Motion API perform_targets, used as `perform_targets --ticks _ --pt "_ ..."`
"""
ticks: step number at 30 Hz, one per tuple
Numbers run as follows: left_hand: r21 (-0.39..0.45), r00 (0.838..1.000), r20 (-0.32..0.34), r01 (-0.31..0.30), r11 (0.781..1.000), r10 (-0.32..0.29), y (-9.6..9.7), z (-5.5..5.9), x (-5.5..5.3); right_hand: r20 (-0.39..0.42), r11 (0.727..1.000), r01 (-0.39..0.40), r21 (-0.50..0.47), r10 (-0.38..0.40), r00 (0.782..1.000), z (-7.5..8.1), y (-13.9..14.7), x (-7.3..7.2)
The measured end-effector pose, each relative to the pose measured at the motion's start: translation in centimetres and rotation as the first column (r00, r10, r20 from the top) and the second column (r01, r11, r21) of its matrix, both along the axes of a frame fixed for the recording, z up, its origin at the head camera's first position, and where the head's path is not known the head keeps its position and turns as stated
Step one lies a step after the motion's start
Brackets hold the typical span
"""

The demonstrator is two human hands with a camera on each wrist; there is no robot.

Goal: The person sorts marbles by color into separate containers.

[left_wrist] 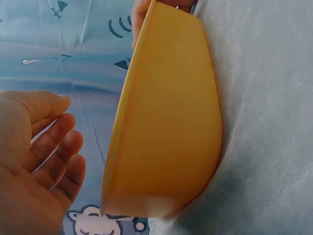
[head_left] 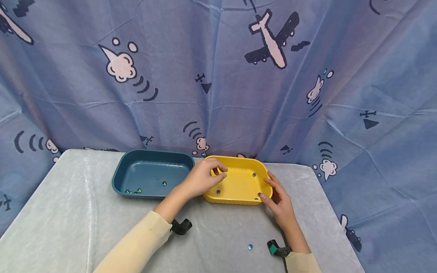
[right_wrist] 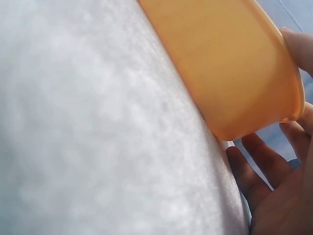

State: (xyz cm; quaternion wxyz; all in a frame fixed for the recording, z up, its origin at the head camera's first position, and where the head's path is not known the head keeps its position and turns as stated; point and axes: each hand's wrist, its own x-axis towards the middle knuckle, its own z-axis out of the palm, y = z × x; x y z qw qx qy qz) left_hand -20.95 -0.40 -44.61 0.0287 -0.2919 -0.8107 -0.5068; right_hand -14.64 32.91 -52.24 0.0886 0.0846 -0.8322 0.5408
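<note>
A yellow plastic tub [head_left: 239, 201] stands at the table's back, with several dark blue glass marbles [head_left: 254, 174] on its floor. My right hand [head_left: 281, 206] grips its right end; in the right wrist view the thumb [right_wrist: 297, 46] lies on the rim and the other fingers reach along the outer wall. Over the tub's left end hovers my left hand [head_left: 203, 178], fingers loosely bent. From the left wrist view, nothing shows between thumb and fingers of that hand, and it stays apart from the tub wall [left_wrist: 166, 112].
Left of the yellow tub stands a dark blue tub [head_left: 153, 153] with several green marbles [head_left: 164, 183] inside. One light blue marble [head_left: 250, 247] lies on the grey cloth [head_left: 218, 242] near the right wrist. A patterned curtain [head_left: 205, 125] hangs behind the table.
</note>
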Motion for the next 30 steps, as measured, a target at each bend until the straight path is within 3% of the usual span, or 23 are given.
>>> perform_targets --ticks 20,30 --pt "0.007 0.999 0.005 0.04 0.999 -0.04 0.2 0.3 1.1 0.005 1.0 0.001 -0.01 -0.001 1.0 0.0 -0.1 0.0" --pt "0.026 0.996 -0.033 0.088 0.996 -0.087 0.6 0.6 2.9 0.001 1.0 -0.008 -0.016 0.008 1.0 0.2 -0.2 0.0"
